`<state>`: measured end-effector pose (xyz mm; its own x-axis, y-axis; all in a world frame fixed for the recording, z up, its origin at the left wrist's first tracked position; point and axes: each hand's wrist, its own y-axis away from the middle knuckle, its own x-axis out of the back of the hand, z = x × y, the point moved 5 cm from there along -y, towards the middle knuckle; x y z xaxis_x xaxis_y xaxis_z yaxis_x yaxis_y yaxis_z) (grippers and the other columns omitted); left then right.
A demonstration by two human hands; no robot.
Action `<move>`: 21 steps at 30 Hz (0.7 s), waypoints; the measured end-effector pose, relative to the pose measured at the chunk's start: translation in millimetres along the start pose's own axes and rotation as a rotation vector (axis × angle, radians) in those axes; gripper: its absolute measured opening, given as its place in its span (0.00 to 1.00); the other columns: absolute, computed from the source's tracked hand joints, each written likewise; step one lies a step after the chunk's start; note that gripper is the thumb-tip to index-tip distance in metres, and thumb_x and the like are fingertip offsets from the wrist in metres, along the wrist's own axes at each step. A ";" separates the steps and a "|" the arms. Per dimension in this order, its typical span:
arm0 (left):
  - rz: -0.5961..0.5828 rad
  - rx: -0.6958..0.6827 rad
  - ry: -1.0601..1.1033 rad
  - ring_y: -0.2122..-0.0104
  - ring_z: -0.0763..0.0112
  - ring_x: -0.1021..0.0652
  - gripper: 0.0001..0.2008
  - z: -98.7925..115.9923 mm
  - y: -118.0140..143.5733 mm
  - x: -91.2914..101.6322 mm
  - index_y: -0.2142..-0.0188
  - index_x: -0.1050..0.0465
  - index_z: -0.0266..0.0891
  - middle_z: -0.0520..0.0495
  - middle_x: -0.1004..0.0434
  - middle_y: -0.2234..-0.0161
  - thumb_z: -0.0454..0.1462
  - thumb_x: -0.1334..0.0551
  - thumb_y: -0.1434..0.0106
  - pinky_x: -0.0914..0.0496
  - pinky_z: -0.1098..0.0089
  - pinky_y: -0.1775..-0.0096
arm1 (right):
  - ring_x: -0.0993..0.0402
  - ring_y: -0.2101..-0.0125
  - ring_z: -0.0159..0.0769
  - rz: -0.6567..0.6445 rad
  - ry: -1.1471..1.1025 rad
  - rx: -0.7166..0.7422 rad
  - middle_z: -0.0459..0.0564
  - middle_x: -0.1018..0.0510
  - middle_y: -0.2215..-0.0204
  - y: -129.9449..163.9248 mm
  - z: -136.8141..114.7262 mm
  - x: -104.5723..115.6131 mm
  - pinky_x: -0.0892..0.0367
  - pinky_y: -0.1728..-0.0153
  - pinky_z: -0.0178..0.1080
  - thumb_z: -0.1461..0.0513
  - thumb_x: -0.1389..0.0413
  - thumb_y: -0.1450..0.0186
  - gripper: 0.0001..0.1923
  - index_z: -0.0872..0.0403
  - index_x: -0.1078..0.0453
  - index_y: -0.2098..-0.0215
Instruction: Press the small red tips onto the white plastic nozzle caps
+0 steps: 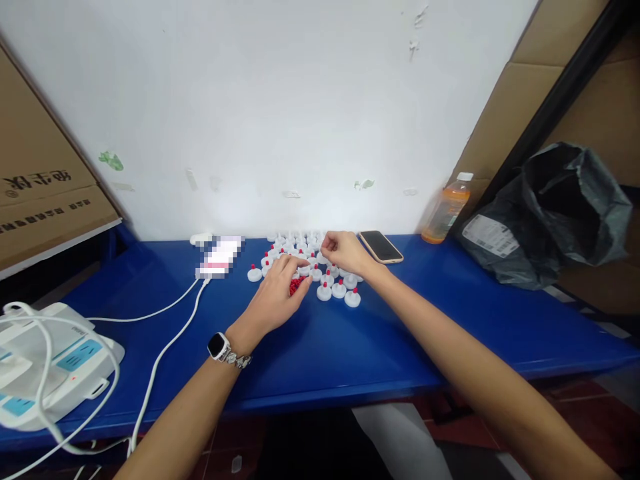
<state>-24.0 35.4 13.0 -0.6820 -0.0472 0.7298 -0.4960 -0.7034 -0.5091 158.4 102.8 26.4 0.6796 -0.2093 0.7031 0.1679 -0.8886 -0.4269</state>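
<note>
Several white round caps (339, 289), many with a red nub on top, lie in rows on the blue table (350, 347) near the white wall. My left hand (277, 293), a watch on its wrist, rests on the table cupped around a small heap of red pieces (296, 285). My right hand (344, 252) hovers over the caps' right part, its fingertips pinched together over one of them; whether a red piece is between them is too small to see.
A phone (381, 246) lies right of the caps. An orange drink bottle (447, 209) and a grey plastic bag (550, 213) stand at the right. A blurred device (220, 257) with white cables lies left, and a white power strip (55, 363) at the near left. Cardboard boxes (40, 187) flank the table.
</note>
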 end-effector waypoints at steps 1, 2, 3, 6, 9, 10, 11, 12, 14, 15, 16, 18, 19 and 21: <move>-0.002 -0.002 -0.001 0.47 0.59 0.29 0.14 0.6 -0.3 -0.2 0.47 0.34 0.43 0.43 0.30 0.50 0.44 0.46 0.28 0.33 0.55 0.45 | 0.28 0.75 0.32 -0.023 0.007 -0.005 0.46 0.23 0.77 1.8 -0.5 -0.1 0.38 0.72 0.33 0.68 0.44 0.44 0.03 0.55 0.29 0.74; -0.004 -0.004 -0.001 0.47 0.59 0.29 0.14 1.4 -0.5 -0.5 0.47 0.34 0.43 0.43 0.30 0.50 0.44 0.46 0.28 0.33 0.55 0.45 | 0.28 0.75 0.32 -0.052 0.015 -0.010 0.47 0.22 0.77 3.1 -1.1 -0.7 0.38 0.72 0.33 0.68 0.44 0.45 0.04 0.55 0.29 0.74; -0.007 -0.005 -0.003 0.47 0.58 0.29 0.14 2.2 -0.7 -0.7 0.47 0.34 0.43 0.43 0.30 0.50 0.43 0.46 0.28 0.33 0.55 0.45 | 0.28 0.75 0.33 -0.084 0.024 -0.013 0.47 0.22 0.77 3.9 -1.7 -2.0 0.38 0.72 0.33 0.69 0.44 0.46 0.04 0.55 0.29 0.74; -0.025 0.005 -0.005 0.48 0.58 0.29 0.14 3.9 -0.8 -1.7 0.48 0.33 0.42 0.42 0.30 0.50 0.43 0.46 0.28 0.33 0.55 0.45 | 0.28 0.75 0.33 -0.144 0.048 -0.013 0.47 0.22 0.77 2.4 -2.7 -7.6 0.39 0.72 0.33 0.69 0.44 0.46 0.05 0.55 0.29 0.74; -0.046 0.015 -0.009 0.48 0.58 0.29 0.13 4.1 -0.7 -2.7 0.49 0.32 0.42 0.42 0.31 0.50 0.43 0.46 0.28 0.33 0.55 0.45 | 0.28 0.75 0.32 -0.151 0.056 0.009 0.47 0.22 0.76 -2.1 -2.5 -13.7 0.40 0.73 0.33 0.69 0.44 0.45 0.05 0.55 0.28 0.74; -0.048 0.015 -0.012 0.47 0.58 0.29 0.13 4.2 -0.7 -2.9 0.49 0.32 0.42 0.42 0.31 0.50 0.43 0.46 0.28 0.34 0.55 0.45 | 0.28 0.75 0.32 -0.150 0.057 0.016 0.47 0.21 0.76 -3.5 -2.2 -15.4 0.40 0.73 0.33 0.69 0.44 0.45 0.05 0.55 0.28 0.73; -0.049 0.013 -0.016 0.47 0.59 0.29 0.13 4.2 -0.8 -2.9 0.49 0.32 0.42 0.43 0.31 0.50 0.43 0.46 0.28 0.34 0.55 0.45 | 0.28 0.74 0.32 -0.151 0.059 0.021 0.47 0.21 0.76 -4.4 -1.7 -17.0 0.41 0.73 0.33 0.69 0.44 0.45 0.04 0.55 0.28 0.73; -0.050 0.012 -0.020 0.47 0.59 0.30 0.13 4.2 -0.9 -3.0 0.49 0.32 0.42 0.43 0.31 0.50 0.43 0.46 0.28 0.34 0.55 0.44 | 0.28 0.74 0.32 -0.152 0.062 0.021 0.47 0.21 0.76 -4.8 -1.0 -18.0 0.41 0.73 0.33 0.69 0.43 0.44 0.04 0.55 0.28 0.72; -0.048 0.014 -0.029 0.47 0.59 0.30 0.13 4.1 -1.2 -2.9 0.49 0.32 0.43 0.43 0.31 0.50 0.43 0.46 0.28 0.34 0.56 0.44 | 0.28 0.74 0.32 -0.163 0.068 0.007 0.47 0.21 0.75 -3.6 0.3 -17.8 0.40 0.72 0.33 0.68 0.43 0.43 0.03 0.55 0.27 0.71; -0.047 0.015 -0.032 0.47 0.60 0.30 0.13 4.0 -1.3 -2.9 0.49 0.32 0.43 0.44 0.31 0.50 0.43 0.46 0.28 0.34 0.57 0.45 | 0.27 0.74 0.32 -0.167 0.073 -0.001 0.47 0.21 0.75 -2.0 0.7 -16.1 0.40 0.72 0.33 0.67 0.42 0.42 0.03 0.55 0.26 0.70; -0.044 0.017 -0.035 0.47 0.60 0.29 0.12 3.8 -1.3 -2.7 0.49 0.32 0.43 0.44 0.31 0.50 0.43 0.46 0.28 0.34 0.57 0.45 | 0.28 0.74 0.32 -0.164 0.079 -0.005 0.46 0.21 0.75 0.4 0.6 -13.0 0.40 0.71 0.33 0.65 0.42 0.41 0.03 0.55 0.25 0.68; -0.037 0.017 -0.037 0.47 0.60 0.29 0.12 3.5 -1.4 -2.6 0.49 0.33 0.43 0.44 0.31 0.50 0.43 0.46 0.28 0.34 0.57 0.45 | 0.28 0.74 0.32 -0.121 0.099 0.003 0.46 0.21 0.75 7.2 -0.4 -2.1 0.39 0.69 0.34 0.60 0.41 0.38 0.09 0.54 0.24 0.61; -0.035 0.015 -0.035 0.47 0.60 0.29 0.12 3.4 -1.4 -2.8 0.49 0.33 0.43 0.44 0.31 0.50 0.43 0.46 0.28 0.34 0.57 0.45 | 0.29 0.74 0.32 -0.083 0.111 0.012 0.45 0.21 0.75 11.8 -1.0 5.3 0.39 0.69 0.34 0.59 0.42 0.37 0.11 0.54 0.24 0.58; -0.033 0.005 -0.026 0.47 0.60 0.29 0.13 4.0 -1.4 -3.6 0.49 0.33 0.43 0.44 0.31 0.50 0.43 0.47 0.28 0.34 0.56 0.44 | 0.30 0.74 0.32 -0.005 0.137 0.026 0.44 0.23 0.75 23.5 -0.9 20.3 0.40 0.68 0.34 0.59 0.44 0.35 0.11 0.53 0.24 0.58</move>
<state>-18.7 33.7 12.9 -0.6514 -0.0426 0.7575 -0.5152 -0.7081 -0.4828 175.4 77.3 31.1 0.5753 -0.2604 0.7754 0.1908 -0.8791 -0.4368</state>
